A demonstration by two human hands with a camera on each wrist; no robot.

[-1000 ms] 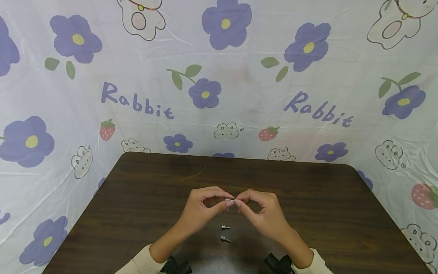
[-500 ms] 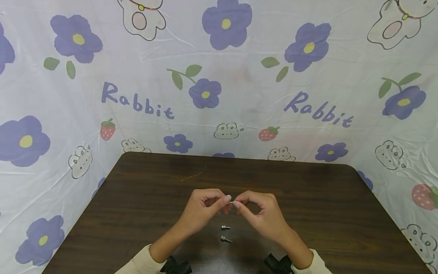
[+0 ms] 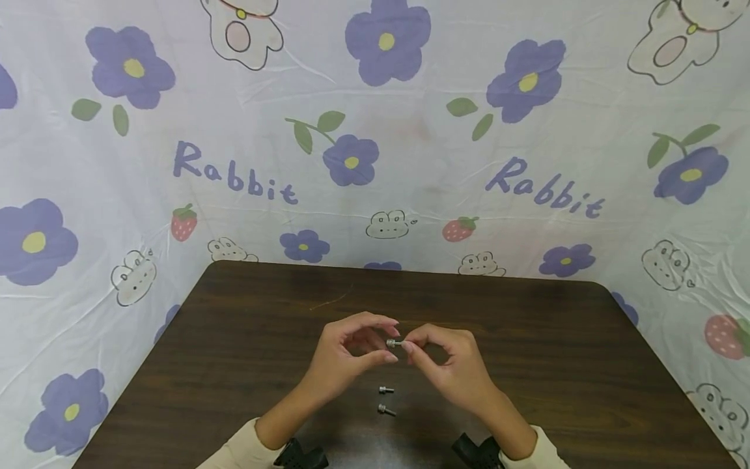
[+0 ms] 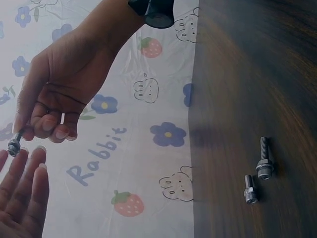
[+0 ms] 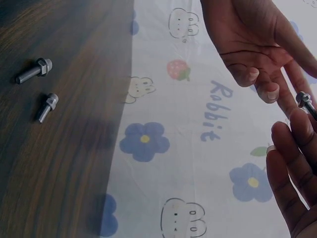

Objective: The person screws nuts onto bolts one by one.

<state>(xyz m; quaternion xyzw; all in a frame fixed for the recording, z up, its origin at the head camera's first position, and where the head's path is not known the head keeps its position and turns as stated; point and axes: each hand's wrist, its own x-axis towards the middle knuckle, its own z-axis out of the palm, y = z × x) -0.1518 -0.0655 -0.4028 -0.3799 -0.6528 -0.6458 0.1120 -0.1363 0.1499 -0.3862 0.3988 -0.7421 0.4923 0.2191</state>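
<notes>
In the head view, my right hand (image 3: pixel 451 358) pinches the threaded end of a silver bolt (image 3: pixel 392 342) between thumb and forefinger. The bolt lies level with its head to the left; in the left wrist view a nut (image 4: pixel 14 145) appears to sit close under the head. My left hand (image 3: pixel 346 352) has its thumb and fingers spread apart around the head side, with nothing pinched. Nearer to me, on the table, lie a smaller bolt (image 3: pixel 386 389) and a larger bolt (image 3: pixel 387 410). In the right wrist view, both the larger bolt (image 5: pixel 35 71) and smaller bolt (image 5: pixel 48 107) carry a nut near the head.
The dark wood-grain table (image 3: pixel 263 339) extends around the hands. A white cloth (image 3: pixel 433 189) with flowers, rabbits and strawberries hangs behind it and at the sides. Black wrist straps (image 3: pixel 301 454) show at the lower edge.
My left thumb and fingers have spread away from the bolt they were turning or holding, leaving its head exposed. My right hand keeps its pinch. The two table bolts stay put.
</notes>
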